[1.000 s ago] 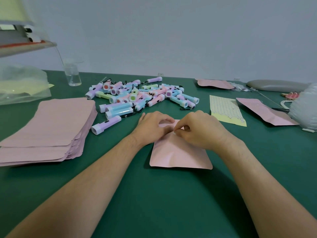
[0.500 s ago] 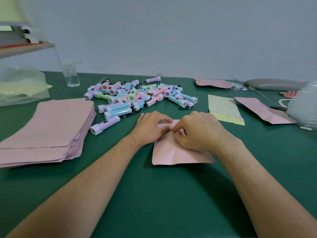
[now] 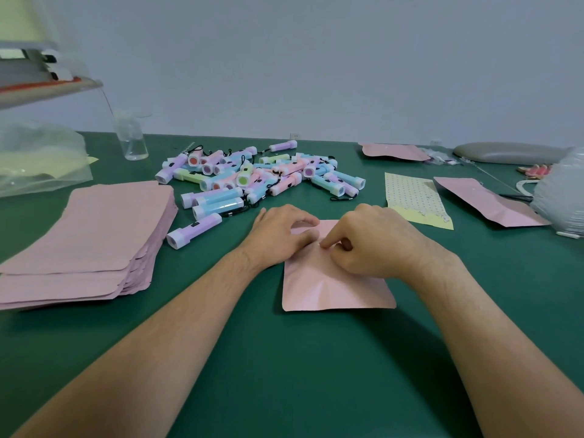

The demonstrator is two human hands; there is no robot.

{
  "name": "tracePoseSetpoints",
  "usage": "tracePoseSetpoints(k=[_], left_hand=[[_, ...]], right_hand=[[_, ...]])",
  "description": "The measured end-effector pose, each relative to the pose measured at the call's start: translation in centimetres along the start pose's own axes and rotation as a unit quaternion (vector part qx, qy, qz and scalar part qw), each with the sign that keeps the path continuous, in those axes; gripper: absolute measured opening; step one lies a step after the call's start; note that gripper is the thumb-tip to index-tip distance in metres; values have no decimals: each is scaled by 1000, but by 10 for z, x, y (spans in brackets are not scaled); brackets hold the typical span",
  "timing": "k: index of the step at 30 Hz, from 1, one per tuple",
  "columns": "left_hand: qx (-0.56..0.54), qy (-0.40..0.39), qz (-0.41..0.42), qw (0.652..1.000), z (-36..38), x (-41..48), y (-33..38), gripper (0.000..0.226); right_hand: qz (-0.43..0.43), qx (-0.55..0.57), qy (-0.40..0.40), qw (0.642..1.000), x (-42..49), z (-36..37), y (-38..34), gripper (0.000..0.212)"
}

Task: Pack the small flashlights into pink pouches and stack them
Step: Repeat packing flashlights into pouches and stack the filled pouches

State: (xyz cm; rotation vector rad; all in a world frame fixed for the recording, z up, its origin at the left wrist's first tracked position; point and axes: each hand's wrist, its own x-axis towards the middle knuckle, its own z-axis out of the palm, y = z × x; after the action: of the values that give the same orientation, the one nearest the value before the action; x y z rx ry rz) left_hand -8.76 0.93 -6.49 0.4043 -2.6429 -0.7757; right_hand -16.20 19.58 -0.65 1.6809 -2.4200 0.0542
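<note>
A pink pouch (image 3: 331, 286) lies flat on the green table (image 3: 284, 358) in front of me. My left hand (image 3: 279, 233) and my right hand (image 3: 373, 245) both pinch its far top edge, fingers curled over the opening. The pouch is creased in the middle. A heap of small pastel flashlights (image 3: 252, 175) lies just beyond my hands. One purple flashlight (image 3: 193, 230) lies apart at the heap's near left. A thick stack of empty pink pouches (image 3: 94, 235) sits at the left.
A clear plastic bottle (image 3: 131, 137) and a clear bag (image 3: 38, 159) stand at the back left. At the right lie a dotted yellow pouch (image 3: 414, 197), a filled pink pouch (image 3: 486, 202), another pink pouch (image 3: 395, 151), a grey pad (image 3: 505, 152) and a white roll (image 3: 562, 194).
Both hands stay on the pouch's top edge; my right fingers have shifted slightly along it. The pouch lies a little flatter and nearer to me.
</note>
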Motion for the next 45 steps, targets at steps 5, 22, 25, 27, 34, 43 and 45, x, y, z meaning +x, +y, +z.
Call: tracePoseSetpoints(k=[5,22,25,27,34,43,45], left_hand=[[11,-12,-6,1000,-1,-2,3,55],[-209,39,7,977,-11,-10,1,24],[-217,27,10,976,-13,-11,0,43],[-235,34,4,971,-16,-10,1,43],[-293,16,-32,955,-16,-9,3,52],[-601,60,-132,786,-30,-4,-11,46],[-576,56,-125,806,-27,-5,-5,39]], right_hand=[[3,18,-8,1000,-1,-3,1,43],[195,278,72,938,6,32,60,31],[160,377,65,910,0,30,65,39],[127,420,59,897,-4,25,65,51],[97,387,49,915,-5,22,67,28],[357,606,472,531,-22,9,133,22],[380,625,508,454,-32,13,152,23]])
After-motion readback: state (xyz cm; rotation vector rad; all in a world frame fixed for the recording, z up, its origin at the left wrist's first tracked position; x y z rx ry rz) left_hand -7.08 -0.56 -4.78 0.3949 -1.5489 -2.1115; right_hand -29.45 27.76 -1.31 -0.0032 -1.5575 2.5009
